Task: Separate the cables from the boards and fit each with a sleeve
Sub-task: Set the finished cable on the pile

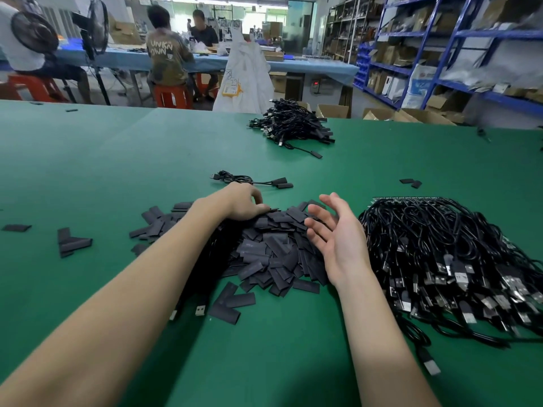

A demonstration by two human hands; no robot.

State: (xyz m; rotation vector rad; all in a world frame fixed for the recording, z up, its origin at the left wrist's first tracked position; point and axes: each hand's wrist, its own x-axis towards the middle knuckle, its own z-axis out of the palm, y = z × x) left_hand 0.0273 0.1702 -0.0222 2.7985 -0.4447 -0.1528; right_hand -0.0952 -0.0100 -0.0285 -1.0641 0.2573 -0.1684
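A heap of flat black sleeves (270,254) lies in the middle of the green table (117,171). My left hand (241,202) rests on the heap's far side with its fingers curled. It grips a few black cables that run under my forearm, and their USB plugs (200,310) stick out near me. My right hand (335,239) hovers over the heap's right edge, palm turned left, fingers spread and empty. To the right lies a big tangle of black cables (440,248), with a strip of boards (408,198) along its far edge.
Two sleeved cables (252,180) lie just beyond my left hand. Farther back is a pile of sleeved cables (293,121). Loose sleeves (73,242) are scattered at the left. People sit at a far table, and blue shelves stand at the right.
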